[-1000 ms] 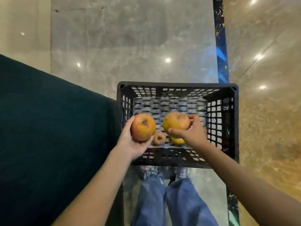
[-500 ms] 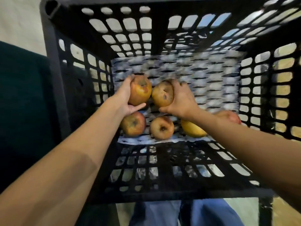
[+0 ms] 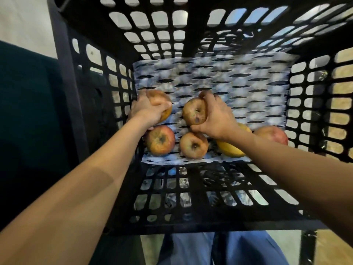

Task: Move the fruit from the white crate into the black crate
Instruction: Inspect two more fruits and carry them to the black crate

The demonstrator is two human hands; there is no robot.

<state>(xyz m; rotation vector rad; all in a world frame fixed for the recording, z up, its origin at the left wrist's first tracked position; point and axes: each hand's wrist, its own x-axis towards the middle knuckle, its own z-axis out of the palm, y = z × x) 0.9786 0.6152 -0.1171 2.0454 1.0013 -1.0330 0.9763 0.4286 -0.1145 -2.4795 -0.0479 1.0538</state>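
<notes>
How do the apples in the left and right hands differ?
The left-hand apple sits by the black crate's left wall, mostly covered by the left hand; the right-hand apple, in the right hand, is nearer the middle, dimple showing. The first looks orange, the second duller with dark blotches. Both are gripped.

The black crate [image 3: 65,77] is open only from above; lattice walls close every side. The far half of its white mesh liner [image 3: 238,81] lies free. The near row is full: blotched apple [image 3: 160,140], small apple [image 3: 193,145], yellow fruit [image 3: 232,151], red apple [image 3: 272,133]. Behind it stand the left hand [image 3: 145,109] with an orange apple [image 3: 166,115] and the right hand [image 3: 217,117] with a spotted apple [image 3: 193,111].
</notes>
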